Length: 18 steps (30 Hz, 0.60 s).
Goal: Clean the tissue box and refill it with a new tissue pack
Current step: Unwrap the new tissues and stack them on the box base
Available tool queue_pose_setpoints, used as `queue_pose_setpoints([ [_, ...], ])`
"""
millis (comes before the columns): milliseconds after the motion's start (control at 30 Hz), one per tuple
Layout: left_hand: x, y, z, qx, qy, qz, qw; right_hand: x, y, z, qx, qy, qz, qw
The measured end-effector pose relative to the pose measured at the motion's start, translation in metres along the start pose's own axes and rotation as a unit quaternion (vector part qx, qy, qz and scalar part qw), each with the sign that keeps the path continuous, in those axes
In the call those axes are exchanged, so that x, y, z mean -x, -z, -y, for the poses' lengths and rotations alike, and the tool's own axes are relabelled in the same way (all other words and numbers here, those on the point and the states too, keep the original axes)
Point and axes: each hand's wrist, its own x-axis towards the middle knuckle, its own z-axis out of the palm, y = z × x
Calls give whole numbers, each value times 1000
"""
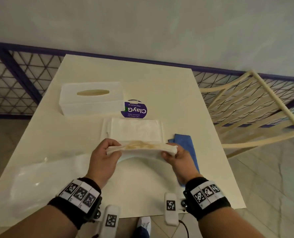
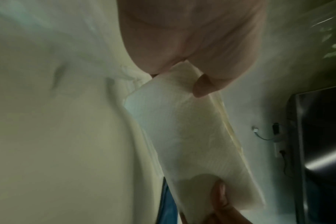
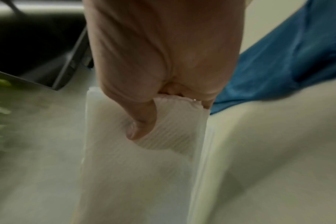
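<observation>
Tissue stack (image 1: 141,148) held off table (image 1: 185,100), long axis left-right, parallel to near edge. Left hand (image 1: 105,157) pinching left end, right hand (image 1: 175,157) pinching right end. Tissue box (image 1: 91,98) toward far-left corner, slot up, same long axis, ahead and left of both hands; left hand nearer. Blue cloth (image 1: 185,143) beside right hand.
</observation>
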Motion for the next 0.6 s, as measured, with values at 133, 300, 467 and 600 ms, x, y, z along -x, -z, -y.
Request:
queue_pose_setpoints([
  [133, 4, -8, 21, 3, 37, 3, 999, -6, 0, -27, 18, -22, 7, 1000],
  [300, 2, -14, 39, -54, 58, -3, 997, -9, 1, -45, 47, -24, -31, 998],
  [467, -1, -15, 43, -121, 42, 12, 992, -13, 0, -51, 129, -17, -42, 991],
  [600, -18, -11, 19, -149, 10, -2, 989, -25, 1, -35, 99, -23, -49, 994],
])
